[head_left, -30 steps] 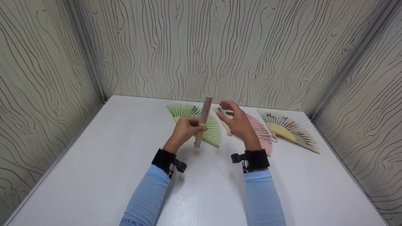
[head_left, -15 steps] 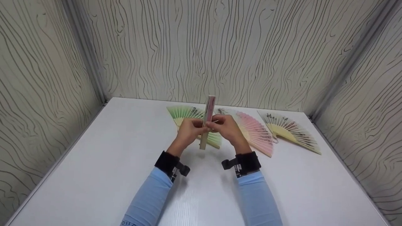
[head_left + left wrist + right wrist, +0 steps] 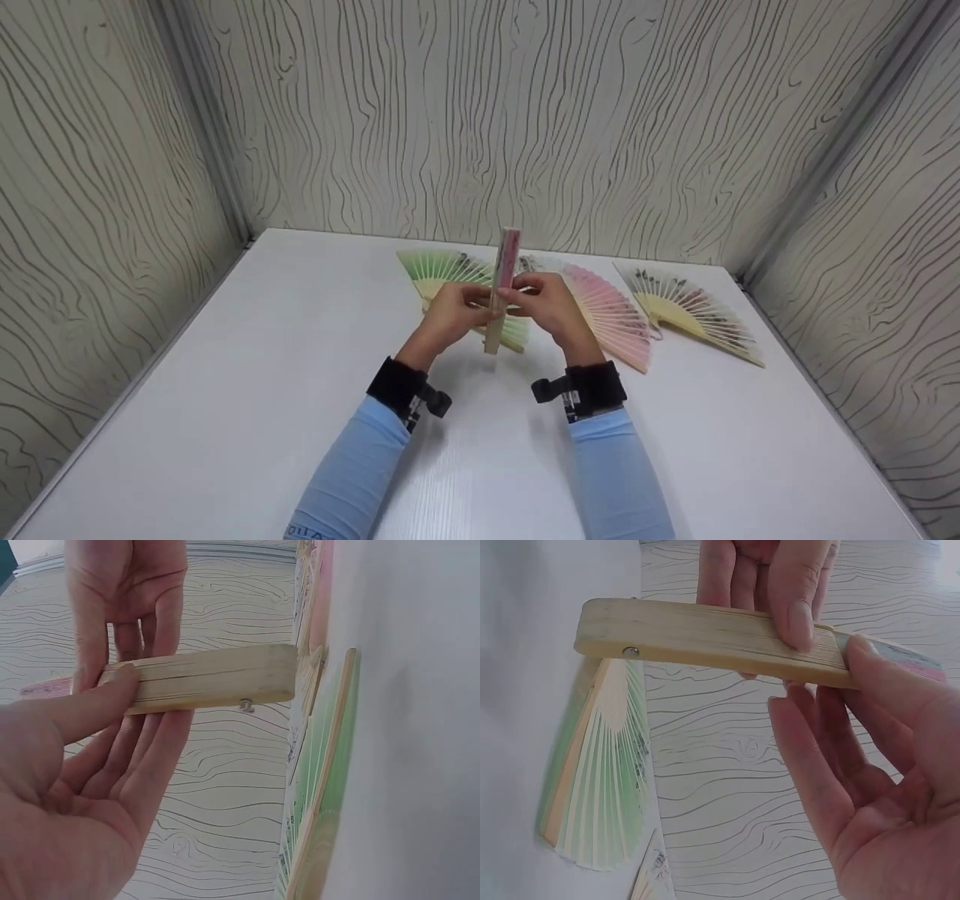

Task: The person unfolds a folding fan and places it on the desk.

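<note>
We hold the folded fan (image 3: pixel 501 289) upright above the desk (image 3: pixel 225 390), the left hand (image 3: pixel 450 315) and right hand (image 3: pixel 551 304) both pinching its middle. It looks ready for opening; our thumbs must push the ribs apart towards 3 o'clock.

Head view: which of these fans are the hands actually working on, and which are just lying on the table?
In hand:
- closed fan, held upright off the table
- left hand, pinching it from one side
- right hand, pinching it from the other

Lying about:
- green fan, spread open
- pink fan, spread open
- yellow fan, spread open
- white table
</note>
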